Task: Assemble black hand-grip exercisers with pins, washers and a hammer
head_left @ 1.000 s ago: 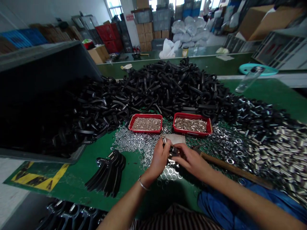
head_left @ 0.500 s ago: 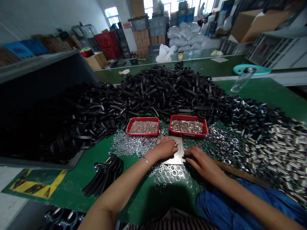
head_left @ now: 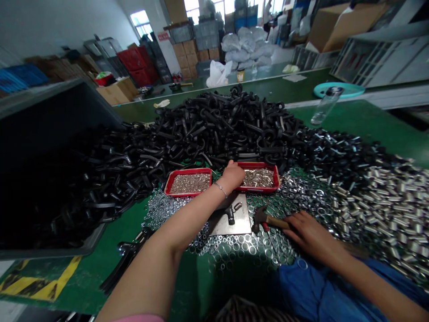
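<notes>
My left hand (head_left: 233, 174) reaches forward over the left end of the right red tray (head_left: 275, 176) of small metal pins; its fingers curl down into the tray, and what they pinch is hidden. My right hand (head_left: 308, 232) lies on the washers, fingers closed on the wooden handle of a small hammer (head_left: 264, 219). Between my hands, a grey metal plate (head_left: 243, 221) carries a black part with a bolt (head_left: 230, 213). A second red tray (head_left: 189, 183) of small nuts sits to the left.
A big heap of black curved parts (head_left: 217, 129) fills the table behind the trays. Loose washers (head_left: 244, 248) and metal sleeves (head_left: 392, 201) cover the green mat at right. A dark bin (head_left: 50, 147) stands left, finished black pieces (head_left: 124, 264) lie near the front edge, and a clear bottle (head_left: 323, 107) stands far right.
My left hand left the plate and moved forward to the right red tray. My right hand drew back right and took the hammer handle. The part now stands alone on the plate.
</notes>
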The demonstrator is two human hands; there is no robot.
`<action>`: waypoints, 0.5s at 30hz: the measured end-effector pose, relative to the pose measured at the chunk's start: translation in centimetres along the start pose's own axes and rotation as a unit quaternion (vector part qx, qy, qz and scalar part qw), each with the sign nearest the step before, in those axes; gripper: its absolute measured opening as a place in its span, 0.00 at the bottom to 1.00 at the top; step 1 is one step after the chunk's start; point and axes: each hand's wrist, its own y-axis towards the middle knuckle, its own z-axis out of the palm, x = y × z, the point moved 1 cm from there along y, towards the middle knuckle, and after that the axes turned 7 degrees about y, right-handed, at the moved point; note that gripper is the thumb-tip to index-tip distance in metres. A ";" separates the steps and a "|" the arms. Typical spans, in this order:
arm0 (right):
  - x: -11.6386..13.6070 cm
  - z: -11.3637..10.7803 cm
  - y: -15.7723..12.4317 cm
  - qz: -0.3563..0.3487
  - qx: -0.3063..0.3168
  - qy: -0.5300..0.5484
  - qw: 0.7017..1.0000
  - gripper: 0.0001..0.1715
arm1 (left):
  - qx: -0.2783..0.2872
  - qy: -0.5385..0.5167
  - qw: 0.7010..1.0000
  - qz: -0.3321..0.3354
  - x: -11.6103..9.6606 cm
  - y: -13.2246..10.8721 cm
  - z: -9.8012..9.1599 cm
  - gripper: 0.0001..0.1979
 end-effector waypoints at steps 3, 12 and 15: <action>0.0 0.1 0.1 0.020 -0.001 0.017 1.000 0.13 | -0.013 0.001 1.000 -0.003 0.2 -1.1 0.0 0.10; 0.9 -1.8 1.4 0.105 -0.084 0.096 0.986 0.16 | -0.157 -0.284 0.940 -0.106 0.7 -5.7 -1.1 0.07; 1.9 -2.2 1.2 0.118 -0.003 0.209 0.971 0.18 | -0.154 -0.393 0.896 -0.137 0.9 -10.7 -0.2 0.05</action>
